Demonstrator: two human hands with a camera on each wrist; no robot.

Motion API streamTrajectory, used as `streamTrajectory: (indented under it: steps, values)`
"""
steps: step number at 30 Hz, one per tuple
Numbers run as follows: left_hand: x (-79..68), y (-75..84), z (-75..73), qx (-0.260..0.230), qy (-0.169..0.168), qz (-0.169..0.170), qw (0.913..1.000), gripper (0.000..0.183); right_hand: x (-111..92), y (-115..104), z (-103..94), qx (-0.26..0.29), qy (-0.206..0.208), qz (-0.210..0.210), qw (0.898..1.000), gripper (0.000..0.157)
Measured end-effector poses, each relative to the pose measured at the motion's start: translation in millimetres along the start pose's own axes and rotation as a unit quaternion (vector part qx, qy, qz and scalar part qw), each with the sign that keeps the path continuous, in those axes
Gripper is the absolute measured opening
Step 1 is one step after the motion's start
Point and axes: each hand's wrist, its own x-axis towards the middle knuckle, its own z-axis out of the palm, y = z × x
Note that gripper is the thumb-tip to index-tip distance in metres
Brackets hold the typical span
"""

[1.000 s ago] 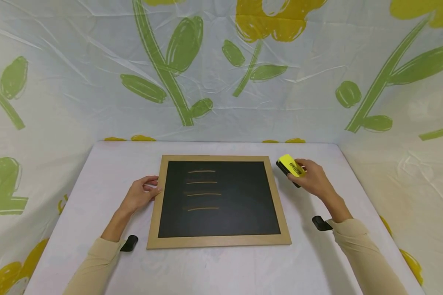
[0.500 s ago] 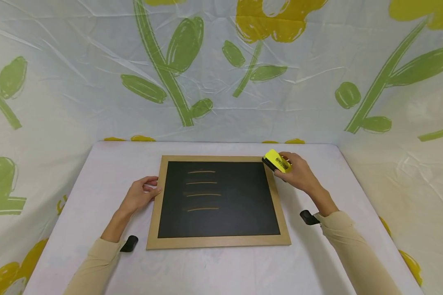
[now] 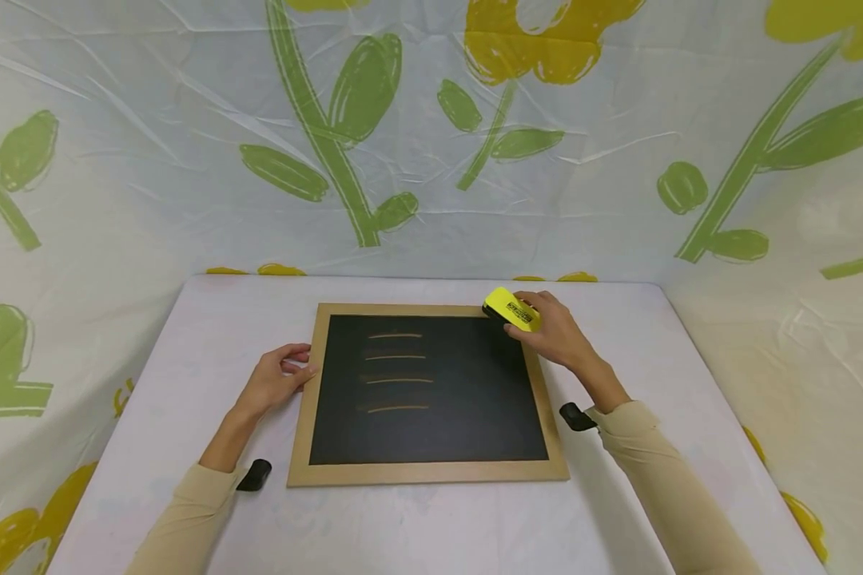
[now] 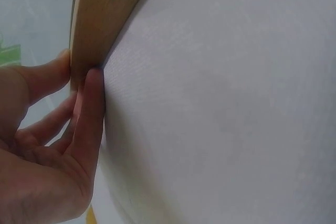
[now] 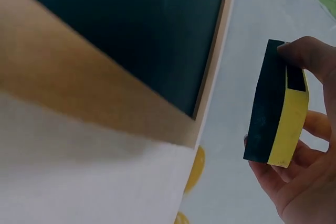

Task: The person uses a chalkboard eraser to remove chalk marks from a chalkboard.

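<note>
A wood-framed chalkboard (image 3: pixel 489 399) lies on the table with several short orange-brown chalk lines (image 3: pixel 397 381) on its left half. My left hand (image 3: pixel 275 379) holds the board's left edge. In the left wrist view the thumb and fingers (image 4: pixel 89 114) meet the wooden frame (image 4: pixel 107 14) from either side. My right hand (image 3: pixel 554 329) grips a yellow board eraser (image 3: pixel 514 310) with a dark pad, over the board's upper right part. In the right wrist view the eraser (image 5: pixel 286 124) is held between thumb and fingers, and its pad appears raised off the board.
The white-covered table (image 3: pixel 431 523) has its far edge just behind the board. A flower-print cloth (image 3: pixel 546 200) hangs behind and at both sides. A small black device (image 3: pixel 577 417) is at the right cuff, another (image 3: pixel 255 476) at the left.
The right hand has carried the eraser leftward and slightly away, from beside the board to over its upper right corner area. The left hand stays at the board's left edge.
</note>
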Motion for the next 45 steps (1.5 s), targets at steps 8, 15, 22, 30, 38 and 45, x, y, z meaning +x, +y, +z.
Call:
streamTrajectory:
  steps: [8,15,22,30,38,45]
  values:
    - [-0.1,-1.8,-1.5,-0.005,0.0,0.001,1.0,0.052,10.3,-14.9,17.2,-0.003,-0.02,-0.025,0.999,0.065]
    - [-0.5,-0.4,-0.8,0.002,0.003,0.002,1.0,0.051,15.5,-23.6,32.9,-0.013,-0.048,-0.042,0.998,0.064]
    - [1.3,0.2,0.7,-0.002,-0.001,0.003,1.0,0.051,19.2,-32.1,44.8,-0.011,-0.06,-0.062,0.996,0.065]
    - [1.4,0.6,0.1,-0.014,-0.006,0.004,0.9999,0.05,24.1,-43.9,53.5,-0.022,-0.079,-0.07,0.994,0.065]
    - [-0.1,2.3,1.2,-0.016,-0.003,-0.005,0.9999,0.05,28.8,-51.4,58.2,-0.028,-0.098,-0.071,0.992,0.064]
    - [-0.2,1.0,0.3,-0.01,-0.002,-0.012,0.9999,0.051,36.4,-57.0,56.4,-0.052,-0.116,-0.083,0.988,0.067]
